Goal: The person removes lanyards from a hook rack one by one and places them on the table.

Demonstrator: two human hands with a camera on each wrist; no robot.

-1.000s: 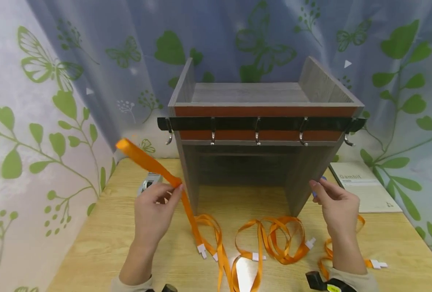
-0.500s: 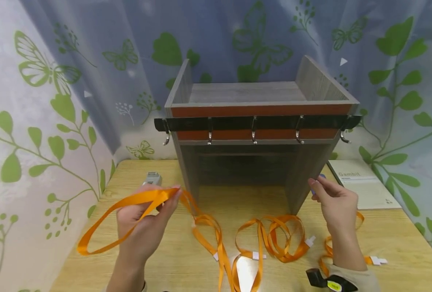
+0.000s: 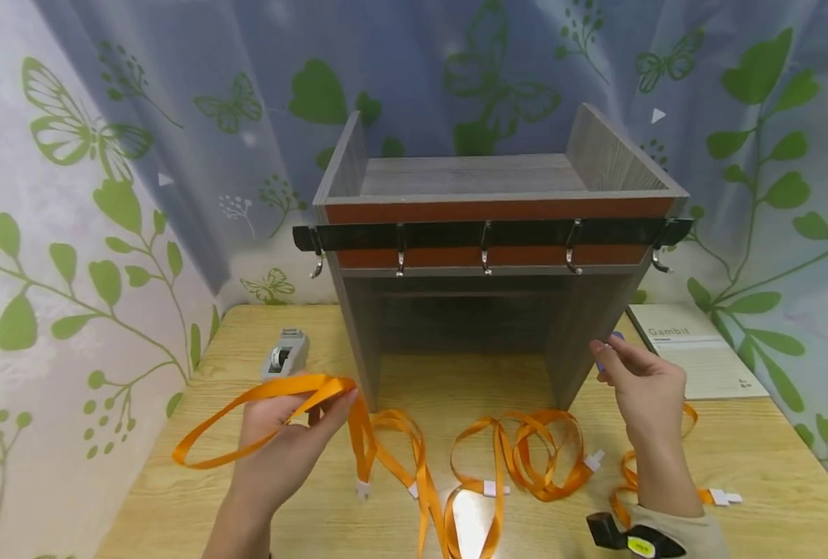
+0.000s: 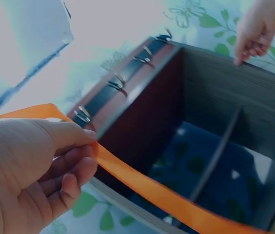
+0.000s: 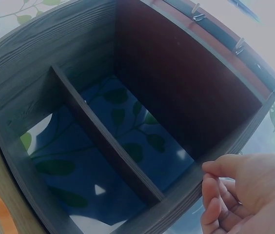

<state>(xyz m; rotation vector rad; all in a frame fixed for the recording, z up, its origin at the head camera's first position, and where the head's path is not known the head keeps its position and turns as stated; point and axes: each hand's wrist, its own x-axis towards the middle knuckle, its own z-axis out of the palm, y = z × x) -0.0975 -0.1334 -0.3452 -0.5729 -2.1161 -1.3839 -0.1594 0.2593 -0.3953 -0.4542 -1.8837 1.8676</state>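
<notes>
My left hand point(image 3: 281, 450) pinches an orange lanyard point(image 3: 361, 442) between thumb and index finger. Its loop hangs out to the left over the wrist, and its white clip end point(image 3: 362, 489) dangles toward the table. In the left wrist view, the orange strap point(image 4: 147, 187) stretches away from the fingertips. A grey wooden shelf point(image 3: 571, 326) stands ahead, with a black rail of silver hooks point(image 3: 442, 235) across its front. At the shelf's right side panel, my right hand point(image 3: 648, 388) holds the front edge with thumb and curled fingers. A blue thing behind this hand is mostly hidden.
Several more orange lanyards point(image 3: 547, 473) lie on the wooden table point(image 3: 176, 505) before the shelf, white clips showing. A grey tape dispenser point(image 3: 287, 353) sits left of the shelf. To the right lies a notebook point(image 3: 701, 357). A patterned curtain point(image 3: 414, 78) hangs behind.
My left hand has lowered and turned. The lanyard loop, which stuck up to the left, now droops open over the wrist, and the clip end hangs differently. My right hand stays at the shelf's edge.
</notes>
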